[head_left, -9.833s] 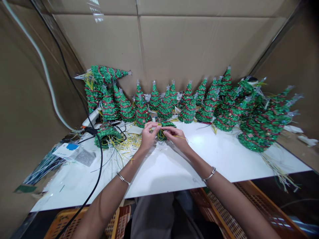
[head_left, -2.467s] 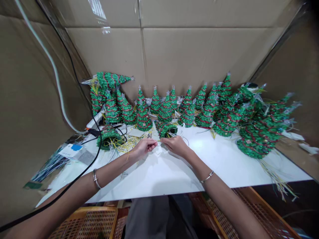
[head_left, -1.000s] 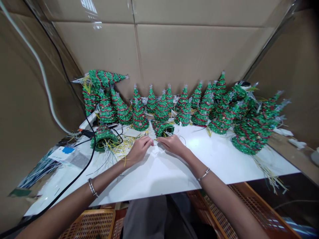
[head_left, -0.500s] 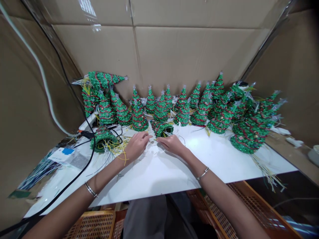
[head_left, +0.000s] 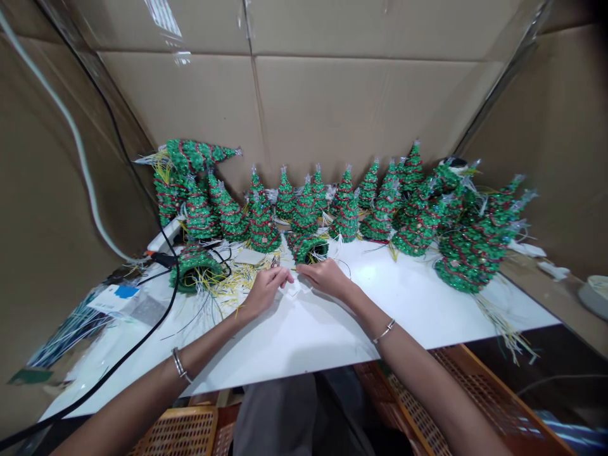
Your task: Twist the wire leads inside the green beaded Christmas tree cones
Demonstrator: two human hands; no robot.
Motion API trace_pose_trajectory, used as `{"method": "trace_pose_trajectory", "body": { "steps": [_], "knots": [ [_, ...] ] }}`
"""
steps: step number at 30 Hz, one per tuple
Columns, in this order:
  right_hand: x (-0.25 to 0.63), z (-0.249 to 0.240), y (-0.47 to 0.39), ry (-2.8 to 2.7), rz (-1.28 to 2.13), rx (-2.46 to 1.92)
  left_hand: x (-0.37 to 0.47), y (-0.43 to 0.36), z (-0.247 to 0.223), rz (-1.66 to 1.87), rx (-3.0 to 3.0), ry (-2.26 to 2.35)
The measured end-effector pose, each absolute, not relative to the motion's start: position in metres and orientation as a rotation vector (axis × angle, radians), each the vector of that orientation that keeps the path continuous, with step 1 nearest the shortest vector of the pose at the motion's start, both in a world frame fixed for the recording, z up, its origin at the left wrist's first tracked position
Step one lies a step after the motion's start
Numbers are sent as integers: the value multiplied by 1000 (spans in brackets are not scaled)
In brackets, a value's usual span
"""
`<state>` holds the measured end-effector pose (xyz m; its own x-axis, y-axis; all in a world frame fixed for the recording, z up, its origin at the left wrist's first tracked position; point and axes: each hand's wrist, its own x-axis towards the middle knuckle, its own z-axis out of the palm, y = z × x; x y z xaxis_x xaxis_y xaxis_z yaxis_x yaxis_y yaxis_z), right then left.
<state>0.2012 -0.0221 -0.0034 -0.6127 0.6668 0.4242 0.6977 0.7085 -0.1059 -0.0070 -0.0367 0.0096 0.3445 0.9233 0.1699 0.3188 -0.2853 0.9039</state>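
Both hands meet low over the white desk (head_left: pixel 332 329); the left hand (head_left: pixel 263 292) and right hand (head_left: pixel 327 278) have fingers pinched closed on a thin yellow wire (head_left: pixel 295 270) stretched between them; just behind lies a tipped green tinsel tree (head_left: pixel 308 246), its open base facing the hands; more trees (head_left: pixel 418 215) stand behind along the cardboard wall.
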Motion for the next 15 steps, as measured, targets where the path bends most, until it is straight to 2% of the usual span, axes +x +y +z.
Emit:
{"method": "trace_pose_trajectory", "body": {
  "steps": [4, 7, 11, 15],
  "knots": [
    [199, -2, -25, -2464, -72, -1058, 7, -39, 9, 939, 965, 988],
    [197, 0, -26, -2288, 113, -1058, 10, -39, 15, 888, 637, 864],
    [200, 4, -22, -1626, 560, -1254, 1, -39, 19, 863, 831, 944],
    [205, 8, -12, -1114, 1235, -1248, -11, -37, 17, 886, 1107, 1114]
  ]
}}
